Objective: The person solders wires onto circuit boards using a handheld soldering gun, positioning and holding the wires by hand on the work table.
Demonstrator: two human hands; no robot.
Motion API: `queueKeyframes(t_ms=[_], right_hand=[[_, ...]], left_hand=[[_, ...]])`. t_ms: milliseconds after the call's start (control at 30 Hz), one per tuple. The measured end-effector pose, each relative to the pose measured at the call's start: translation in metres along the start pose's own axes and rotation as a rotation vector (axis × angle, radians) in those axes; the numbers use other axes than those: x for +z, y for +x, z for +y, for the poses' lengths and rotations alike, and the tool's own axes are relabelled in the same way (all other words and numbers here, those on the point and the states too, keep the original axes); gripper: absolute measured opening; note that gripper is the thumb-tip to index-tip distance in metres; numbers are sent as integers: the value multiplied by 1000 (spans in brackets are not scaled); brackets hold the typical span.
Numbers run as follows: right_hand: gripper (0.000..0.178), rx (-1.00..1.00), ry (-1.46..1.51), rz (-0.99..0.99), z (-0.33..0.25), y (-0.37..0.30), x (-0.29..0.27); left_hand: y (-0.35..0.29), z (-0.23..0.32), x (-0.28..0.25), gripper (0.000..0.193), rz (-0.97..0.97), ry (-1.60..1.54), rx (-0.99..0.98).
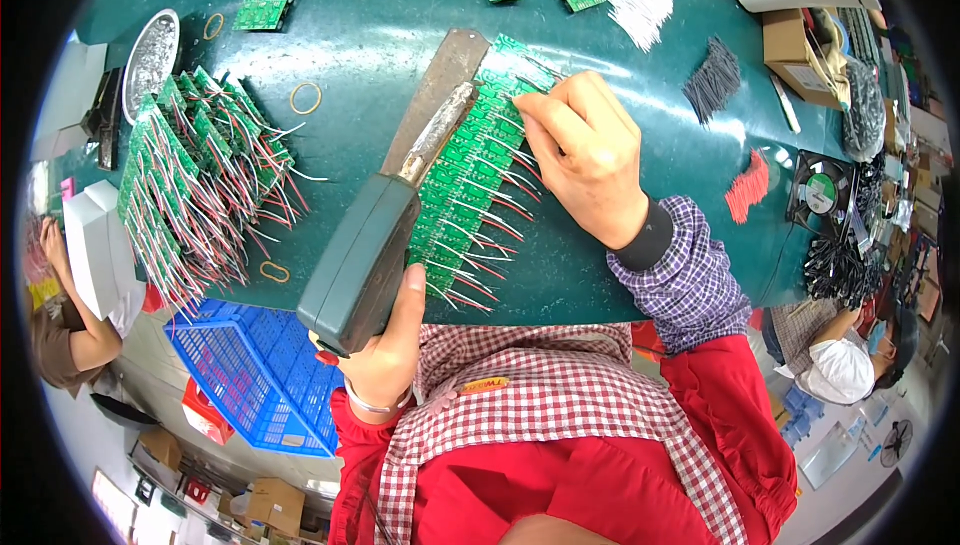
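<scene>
My left hand [385,360] is wrapped around a dark green soldering gun [360,260]. The gun's metal tip [455,110] points away from me, over the upper left edge of a long green circuit board panel [455,200]. Red, white and dark wires [500,220] stick out along the panel's right side. At the panel's upper part my right hand [590,160] is closed in a pinch on a thin wire, its end against the board; the fingertips partly cover it. A worn metal bar [430,95] lies along the panel's left side.
Wired boards [200,165] are heaped at the left by an oval dish [150,65]. White [640,3], black [712,83] and red wires [747,187] lie in bundles. A fan [820,193] stands at right. A blue crate [260,375] sits below the table edge. Other people are at both sides.
</scene>
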State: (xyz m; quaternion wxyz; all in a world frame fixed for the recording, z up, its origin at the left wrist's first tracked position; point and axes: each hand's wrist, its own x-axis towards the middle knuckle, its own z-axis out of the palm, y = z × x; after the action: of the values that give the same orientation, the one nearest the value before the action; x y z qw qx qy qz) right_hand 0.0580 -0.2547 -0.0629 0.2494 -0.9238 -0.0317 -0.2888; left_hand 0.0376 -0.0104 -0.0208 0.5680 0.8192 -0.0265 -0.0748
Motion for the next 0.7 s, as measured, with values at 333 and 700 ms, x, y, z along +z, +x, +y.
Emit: queueKeyframes(t_ms=[333,700], right_hand=[[16,-3,-14,-1,1,-1,0],[27,-15,-5,85,-12,-4,-25]], left_hand=[[-2,-2,-2,34,8,-22,8],[-8,-7,-6,38,61,-26,40]])
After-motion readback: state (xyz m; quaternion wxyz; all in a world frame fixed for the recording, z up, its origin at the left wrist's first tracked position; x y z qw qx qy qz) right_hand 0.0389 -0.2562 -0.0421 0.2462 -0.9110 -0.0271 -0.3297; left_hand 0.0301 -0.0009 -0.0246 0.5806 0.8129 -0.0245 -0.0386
